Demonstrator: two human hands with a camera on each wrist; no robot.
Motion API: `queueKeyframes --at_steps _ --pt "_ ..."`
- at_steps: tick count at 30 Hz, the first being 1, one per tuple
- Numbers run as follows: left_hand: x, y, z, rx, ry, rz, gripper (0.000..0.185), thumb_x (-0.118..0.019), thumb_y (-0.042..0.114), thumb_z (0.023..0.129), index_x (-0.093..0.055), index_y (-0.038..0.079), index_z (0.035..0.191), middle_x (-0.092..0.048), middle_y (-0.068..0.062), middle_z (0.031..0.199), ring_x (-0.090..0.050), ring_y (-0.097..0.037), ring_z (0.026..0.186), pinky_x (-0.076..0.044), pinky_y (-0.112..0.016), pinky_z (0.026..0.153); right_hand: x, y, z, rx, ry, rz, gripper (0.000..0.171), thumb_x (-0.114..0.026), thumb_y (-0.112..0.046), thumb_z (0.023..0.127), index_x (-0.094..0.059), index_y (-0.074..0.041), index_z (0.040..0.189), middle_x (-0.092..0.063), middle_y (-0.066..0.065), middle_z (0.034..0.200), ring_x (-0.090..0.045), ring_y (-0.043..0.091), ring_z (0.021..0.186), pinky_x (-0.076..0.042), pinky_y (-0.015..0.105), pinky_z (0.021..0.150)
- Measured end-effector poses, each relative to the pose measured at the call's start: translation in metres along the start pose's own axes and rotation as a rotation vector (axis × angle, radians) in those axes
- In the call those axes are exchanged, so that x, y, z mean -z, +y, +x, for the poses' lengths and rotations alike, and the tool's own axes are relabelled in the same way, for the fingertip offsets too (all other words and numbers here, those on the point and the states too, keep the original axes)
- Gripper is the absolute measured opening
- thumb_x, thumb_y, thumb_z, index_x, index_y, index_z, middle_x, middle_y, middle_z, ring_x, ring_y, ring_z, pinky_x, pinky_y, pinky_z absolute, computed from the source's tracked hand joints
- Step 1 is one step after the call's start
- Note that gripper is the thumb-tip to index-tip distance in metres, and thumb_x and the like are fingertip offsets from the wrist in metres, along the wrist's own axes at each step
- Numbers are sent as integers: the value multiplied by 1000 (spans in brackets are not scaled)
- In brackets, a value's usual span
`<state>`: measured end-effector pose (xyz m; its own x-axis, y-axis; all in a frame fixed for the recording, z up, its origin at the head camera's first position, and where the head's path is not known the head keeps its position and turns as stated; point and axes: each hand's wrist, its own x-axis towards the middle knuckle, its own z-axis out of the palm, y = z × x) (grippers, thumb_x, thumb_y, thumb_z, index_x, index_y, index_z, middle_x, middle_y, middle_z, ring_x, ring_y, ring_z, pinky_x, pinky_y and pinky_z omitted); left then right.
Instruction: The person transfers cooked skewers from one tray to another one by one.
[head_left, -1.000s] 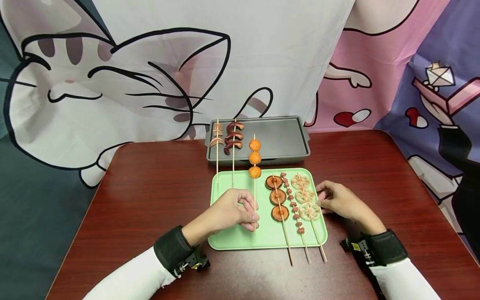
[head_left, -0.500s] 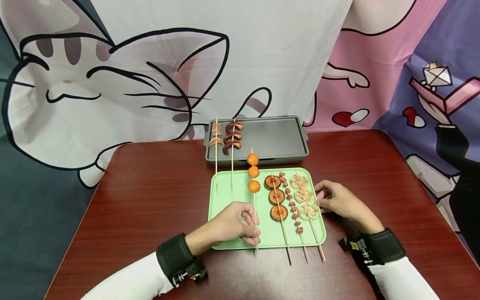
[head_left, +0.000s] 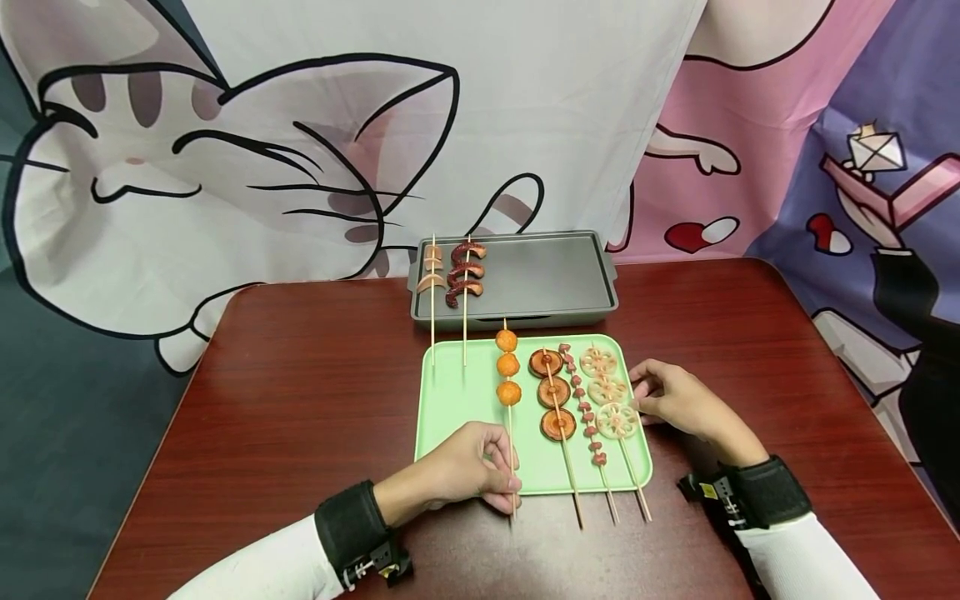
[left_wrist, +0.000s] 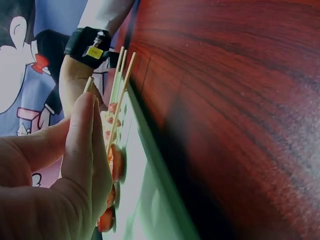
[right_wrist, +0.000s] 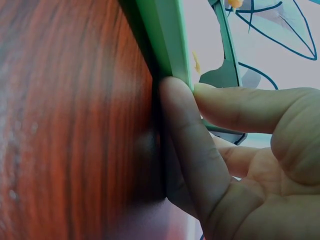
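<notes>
Ball skewer (head_left: pixel 507 365), pinched by left hand (head_left: pixel 474 468), overhangs green tray (head_left: pixel 465 400); right hand (head_left: pixel 673 402) grips its right rim (right_wrist: pixel 172 45); best kept level.

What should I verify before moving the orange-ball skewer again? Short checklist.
1. Left hand grip on the orange-ball skewer: ok, stick pinched near its lower end.
2. Right hand on the green tray: ok, rim pinched at the right side.
3. Orange balls apart from the mushroom skewer: ok, visible gap.
4. Orange-ball skewer touching the tray: cannot tell.
5. Mushroom skewer and lotus skewer fully within the tray: not ok, stick ends overhang the near edge.
6. Food on the sausage skewer over the grey pan: ok.
</notes>
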<state>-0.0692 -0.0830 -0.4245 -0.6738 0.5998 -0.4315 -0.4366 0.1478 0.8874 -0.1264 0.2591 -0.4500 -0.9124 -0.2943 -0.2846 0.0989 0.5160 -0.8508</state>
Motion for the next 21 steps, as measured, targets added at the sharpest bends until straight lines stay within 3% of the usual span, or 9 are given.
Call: queueKeyframes --at_steps 10,21 --pt "-3 -11 1 18 6 -25 19 -68 -19 86 -55 -5 86 -64 -12 76 -75 -22 67 -67 -35 68 1 1 2 4 -5 -3 35 -64 7 95 -53 14 128 -62 16 95 -65 20 82 -65 30 65" --pt "-3 -12 5 20 27 -44 16 -68 -19 87 -56 -8 89 -64 -11 75 -75 -21 67 -67 -34 68 1 1 1 7 -7 9 35 -65 6 95 -53 14 127 -61 17 95 -65 19 81 -65 30 66"
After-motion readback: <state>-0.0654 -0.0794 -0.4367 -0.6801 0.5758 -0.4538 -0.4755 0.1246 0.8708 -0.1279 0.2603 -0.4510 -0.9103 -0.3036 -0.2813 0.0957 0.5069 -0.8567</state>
